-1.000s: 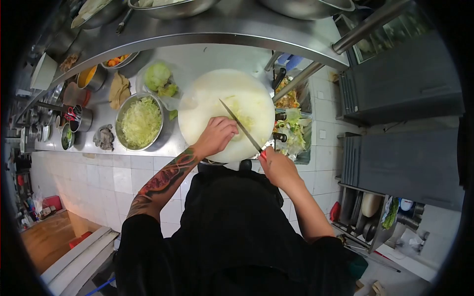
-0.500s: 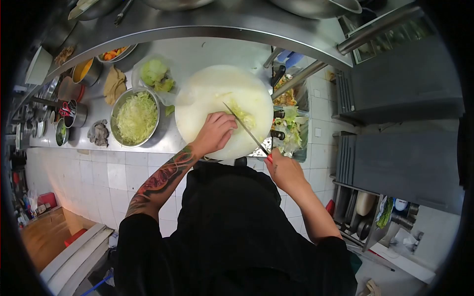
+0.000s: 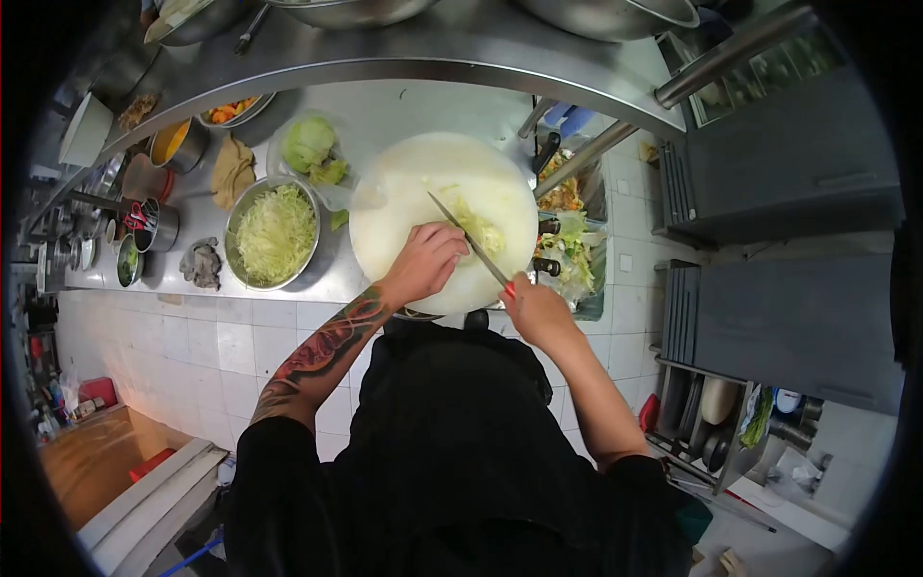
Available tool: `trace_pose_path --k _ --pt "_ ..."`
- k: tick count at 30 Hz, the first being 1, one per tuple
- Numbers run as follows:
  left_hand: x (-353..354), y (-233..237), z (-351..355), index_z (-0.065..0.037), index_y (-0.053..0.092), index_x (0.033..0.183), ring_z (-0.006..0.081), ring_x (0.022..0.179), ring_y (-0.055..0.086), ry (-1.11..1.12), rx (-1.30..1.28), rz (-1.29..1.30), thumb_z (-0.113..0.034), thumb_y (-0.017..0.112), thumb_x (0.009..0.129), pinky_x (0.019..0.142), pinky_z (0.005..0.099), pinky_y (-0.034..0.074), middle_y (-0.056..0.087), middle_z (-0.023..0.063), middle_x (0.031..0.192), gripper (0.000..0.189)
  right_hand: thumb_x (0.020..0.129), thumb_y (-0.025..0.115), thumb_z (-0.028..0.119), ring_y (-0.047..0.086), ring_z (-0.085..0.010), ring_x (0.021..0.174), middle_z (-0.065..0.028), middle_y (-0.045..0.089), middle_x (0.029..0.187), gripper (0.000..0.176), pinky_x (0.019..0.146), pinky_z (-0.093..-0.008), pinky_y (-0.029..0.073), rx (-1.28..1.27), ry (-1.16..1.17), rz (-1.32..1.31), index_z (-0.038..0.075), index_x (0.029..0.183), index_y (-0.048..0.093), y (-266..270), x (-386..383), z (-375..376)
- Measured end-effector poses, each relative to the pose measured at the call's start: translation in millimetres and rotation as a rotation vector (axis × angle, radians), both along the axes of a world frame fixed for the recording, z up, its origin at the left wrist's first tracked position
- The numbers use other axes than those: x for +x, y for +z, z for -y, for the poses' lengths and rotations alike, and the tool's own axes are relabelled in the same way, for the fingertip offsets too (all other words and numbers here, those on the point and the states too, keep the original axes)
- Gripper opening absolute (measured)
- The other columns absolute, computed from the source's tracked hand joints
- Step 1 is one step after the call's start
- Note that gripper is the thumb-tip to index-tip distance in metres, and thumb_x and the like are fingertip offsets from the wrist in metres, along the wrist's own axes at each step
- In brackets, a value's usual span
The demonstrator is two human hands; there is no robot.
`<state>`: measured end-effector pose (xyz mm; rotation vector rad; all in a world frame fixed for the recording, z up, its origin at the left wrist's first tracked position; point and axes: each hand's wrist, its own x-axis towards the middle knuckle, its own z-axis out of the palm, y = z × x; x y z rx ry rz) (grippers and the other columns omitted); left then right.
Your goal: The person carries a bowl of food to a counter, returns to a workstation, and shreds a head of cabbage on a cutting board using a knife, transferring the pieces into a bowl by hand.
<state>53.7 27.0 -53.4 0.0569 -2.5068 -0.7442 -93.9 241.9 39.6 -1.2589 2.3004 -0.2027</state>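
My right hand point(image 3: 538, 310) is wrapped round the red handle of a kitchen knife point(image 3: 465, 233). The blade runs diagonally across a round white cutting board point(image 3: 389, 197), its tip pointing away from me and to the left. Just left of the blade, my left hand point(image 3: 428, 262) rests on the board with fingers bent and close together, pressing on cabbage that they mostly hide. Pale green cut cabbage point(image 3: 484, 231) lies in a small heap along the blade's right side. A metal bowl point(image 3: 233, 252) of shredded cabbage point(image 3: 277, 236) stands left of the board.
Behind the bowl sits a cabbage point(image 3: 308, 144) in clear plastic. A tan cloth point(image 3: 231, 173) and a grey cloth point(image 3: 201, 263) lie further left. Right of the board is a bin point(image 3: 594, 306) with vegetable scraps. A steel shelf point(image 3: 433, 75) overhangs the counter's back.
The knife and my right hand have moved forward and left across the board. My left hand stays nearly in place beside the blade. The whole view has shifted slightly.
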Motion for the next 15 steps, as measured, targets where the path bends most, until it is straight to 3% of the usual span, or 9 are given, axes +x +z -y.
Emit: trace_pose_path --k 2,6,11,13,15 --pt "-2 0 -1 -0.011 0.068 0.114 0.0344 0.126 0.056 -0.002 0.007 0.008 -0.003 0.07 0.089 0.108 0.0475 0.042 0.065 0.0081 0.13 0.026 0.109 0.057 0.03 0.074 -0.047 0.084 -0.026 0.075 0.085 0.03 0.076 -0.0585 0.057 0.026 0.012 -0.005 0.0 0.112 0.057 32 5 -18" --pt "-1 -3 -4 -0.011 0.068 0.112 0.0342 0.125 0.056 0.014 0.022 -0.027 -0.004 0.071 0.088 0.107 0.0471 0.043 0.065 0.008 0.129 0.025 0.108 0.06 0.031 0.074 -0.0474 0.084 -0.0266 0.074 0.086 0.031 0.077 -0.0582 0.058 -0.033 0.004 0.031 0.0 0.112 0.057 -40 3 7" --pt "-3 -3 -1 -0.011 0.068 0.112 0.0341 0.123 0.056 0.013 0.005 -0.035 -0.004 0.072 0.088 0.106 0.0465 0.044 0.066 0.0074 0.127 0.025 0.109 0.057 0.033 0.073 -0.05 0.084 -0.0277 0.074 0.085 0.034 0.076 -0.0602 0.057 0.017 -0.013 0.019 -0.001 0.108 0.057 24 8 -16" --pt "-2 -7 -1 -0.011 0.068 0.111 0.0338 0.123 0.057 0.02 0.008 -0.053 -0.004 0.072 0.089 0.107 0.0458 0.044 0.066 0.007 0.126 0.023 0.109 0.058 0.033 0.073 -0.05 0.084 -0.0274 0.074 0.085 0.033 0.076 -0.0602 0.057 0.024 -0.016 0.023 -0.001 0.109 0.057 -27 8 -1" --pt "-2 -4 -4 -0.011 0.068 0.11 0.0336 0.122 0.057 0.015 0.015 -0.05 -0.004 0.072 0.089 0.106 0.0458 0.044 0.066 0.0069 0.125 0.023 0.108 0.059 0.033 0.073 -0.0501 0.085 -0.0268 0.074 0.086 0.034 0.077 -0.0601 0.057 -0.046 0.008 0.046 0.0 0.113 0.058 -37 1 10"
